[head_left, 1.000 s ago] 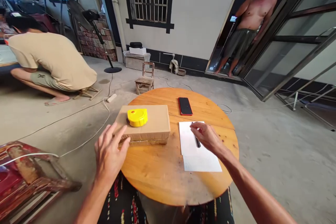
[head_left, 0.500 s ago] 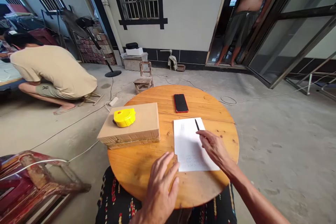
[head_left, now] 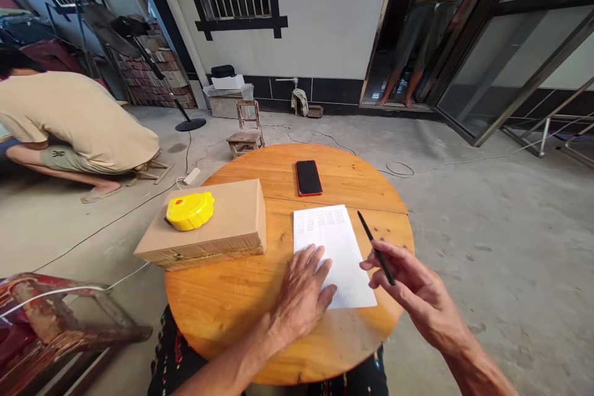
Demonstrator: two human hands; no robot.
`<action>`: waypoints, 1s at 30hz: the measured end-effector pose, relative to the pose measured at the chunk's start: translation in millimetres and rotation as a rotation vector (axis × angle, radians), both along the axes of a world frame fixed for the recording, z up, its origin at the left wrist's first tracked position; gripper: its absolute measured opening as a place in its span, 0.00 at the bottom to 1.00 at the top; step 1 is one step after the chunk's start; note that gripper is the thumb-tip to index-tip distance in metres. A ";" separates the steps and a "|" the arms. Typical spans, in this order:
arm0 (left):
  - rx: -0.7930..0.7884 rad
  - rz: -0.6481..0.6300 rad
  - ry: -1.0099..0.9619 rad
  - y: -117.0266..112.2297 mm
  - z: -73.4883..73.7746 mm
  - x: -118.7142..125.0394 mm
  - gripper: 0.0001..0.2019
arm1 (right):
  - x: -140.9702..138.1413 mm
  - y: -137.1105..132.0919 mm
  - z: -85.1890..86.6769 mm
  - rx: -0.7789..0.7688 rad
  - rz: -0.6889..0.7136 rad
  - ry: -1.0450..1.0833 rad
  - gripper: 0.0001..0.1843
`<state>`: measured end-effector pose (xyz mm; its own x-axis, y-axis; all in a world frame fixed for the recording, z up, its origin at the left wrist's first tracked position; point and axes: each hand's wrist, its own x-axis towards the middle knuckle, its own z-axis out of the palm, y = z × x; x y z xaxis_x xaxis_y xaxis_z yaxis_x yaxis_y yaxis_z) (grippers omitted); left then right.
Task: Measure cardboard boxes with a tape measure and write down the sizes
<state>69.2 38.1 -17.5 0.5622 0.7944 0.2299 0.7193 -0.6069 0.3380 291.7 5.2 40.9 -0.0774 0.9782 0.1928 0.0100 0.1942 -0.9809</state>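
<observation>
A white sheet of paper [head_left: 341, 260] lies on the round wooden table [head_left: 223, 315], with rows of small handwriting along its top and fainter marks low down. My left hand [head_left: 309, 288] rests flat over the paper's lower left part, fingers spread. Just right of the sheet, my right hand [head_left: 413, 288] holds a black pen [head_left: 377, 249] between thumb and fingers, raised off the paper with its tip pointing up and away. Beyond the paper is a black phone [head_left: 309, 178] with a red edge.
A cardboard box [head_left: 236, 216] on the table's left carries a yellow tape measure [head_left: 190, 210]. A small wooden chair [head_left: 245, 130] stands behind the table. At left a person [head_left: 78, 117] squats on a low stool; another person [head_left: 431, 25] stands in the doorway. Cables cross the floor.
My left hand has moved from beside the paper onto it. My right hand has lifted the pen off the sheet and shifted right. The view has turned slightly.
</observation>
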 end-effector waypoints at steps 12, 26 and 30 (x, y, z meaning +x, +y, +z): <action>-0.074 0.001 0.000 -20.5 0.8 -23.5 0.19 | -22.6 22.4 -6.9 0.108 -0.253 0.114 0.07; 0.031 0.013 0.054 25.6 2.5 -7.7 0.10 | -51.3 53.2 -9.7 -0.002 -0.279 -0.236 0.12; 0.065 0.018 0.053 23.0 -4.1 -6.8 0.12 | -60.3 64.8 -18.9 -0.074 -0.211 -0.317 0.14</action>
